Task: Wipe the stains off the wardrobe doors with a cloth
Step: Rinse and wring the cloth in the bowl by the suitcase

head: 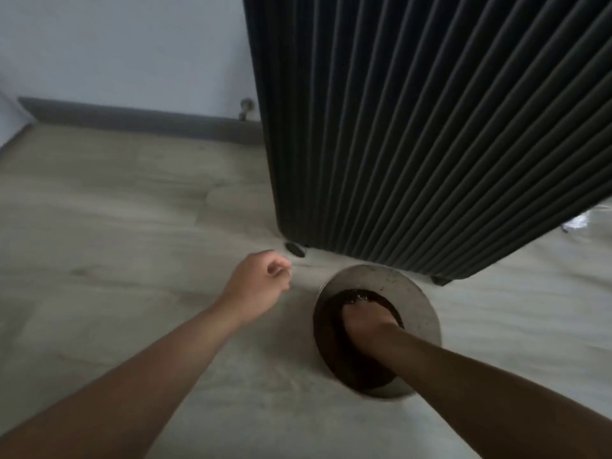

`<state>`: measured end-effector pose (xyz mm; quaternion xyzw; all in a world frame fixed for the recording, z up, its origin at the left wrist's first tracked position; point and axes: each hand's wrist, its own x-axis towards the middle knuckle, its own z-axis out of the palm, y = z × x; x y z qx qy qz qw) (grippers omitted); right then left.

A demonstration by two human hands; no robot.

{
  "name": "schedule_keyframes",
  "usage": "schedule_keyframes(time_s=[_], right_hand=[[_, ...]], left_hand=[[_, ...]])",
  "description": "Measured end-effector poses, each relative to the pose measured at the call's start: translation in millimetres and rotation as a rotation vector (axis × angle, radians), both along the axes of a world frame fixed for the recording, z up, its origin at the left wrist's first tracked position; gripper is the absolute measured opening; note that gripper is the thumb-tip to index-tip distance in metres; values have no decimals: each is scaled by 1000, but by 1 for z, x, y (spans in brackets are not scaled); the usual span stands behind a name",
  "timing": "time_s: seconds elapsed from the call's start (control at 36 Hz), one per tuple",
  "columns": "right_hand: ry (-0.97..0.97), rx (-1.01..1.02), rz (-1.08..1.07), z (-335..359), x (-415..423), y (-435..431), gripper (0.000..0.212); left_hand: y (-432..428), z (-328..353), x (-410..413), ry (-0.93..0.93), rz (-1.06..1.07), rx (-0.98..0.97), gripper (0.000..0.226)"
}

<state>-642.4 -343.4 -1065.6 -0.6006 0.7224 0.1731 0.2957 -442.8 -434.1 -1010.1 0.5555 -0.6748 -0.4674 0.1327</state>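
Note:
The wardrobe [430,127] has dark, vertically ribbed doors and fills the upper right, standing on short feet. In front of it a round metal basin [420,313] sits on the floor. My right hand [364,318] reaches down into the basin, its fingers curled into a dark, wet, glistening cloth [357,296] that hides the fingertips. My left hand [261,286] hovers over the floor to the left of the basin, fingers loosely curled and holding nothing.
Pale wood-look floor [132,226] spreads to the left and front. A small dark round disc [295,249] lies by the wardrobe's near corner. A grey skirting board [132,115] runs along the white wall. Something white and crumpled [578,221] lies at the right edge.

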Motion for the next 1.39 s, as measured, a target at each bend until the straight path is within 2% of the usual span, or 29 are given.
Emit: schedule_keyframes(time_s=[0.08,0.19,0.25,0.33,0.42,0.5,0.58,0.64,0.75,0.86,0.97,1.08,1.19,1.31,1.39], right_hand=[[-23,71,79,-3,0,-3,40],[-4,-50,47,13,-5,-6,23],[-27,-25,27,15,-6,-4,24],[-17,-38,-7,20,-4,1,29],[21,-131,-60,21,-4,1,19],[-18,-70,-2,12,-2,2,17],[22,-65,26,7,-5,4,15],[51,-109,21,8,-8,3,20],[13,-9,41,8,-10,2,31],[62,-79,38,6,-10,5,22],[-52,71,51,-1,-13,8,26],[31,-75,85,1,-16,5,21],[-55,60,138,6,-17,3,30],[-37,-63,86,2,-22,5,30],[-107,33,85,2,-24,8,39]], left_hand=[[-16,12,-13,-4,-105,-39,12],[-16,36,-24,-28,-242,-11,7],[-9,44,-26,-28,-263,2,10],[3,51,-23,-26,-262,-9,9],[10,51,-18,4,-239,-9,6],[13,46,-10,19,-221,-3,9],[14,47,-4,30,-184,14,12],[12,50,-3,28,-168,25,11],[15,52,-5,64,-146,52,9],[21,43,-7,47,-162,72,8],[27,34,-11,-2,-170,117,18],[35,28,-19,-10,-186,143,17],[39,24,-24,-47,-194,110,16],[42,17,-21,-60,-179,116,26],[44,18,-21,-65,-188,127,27]])
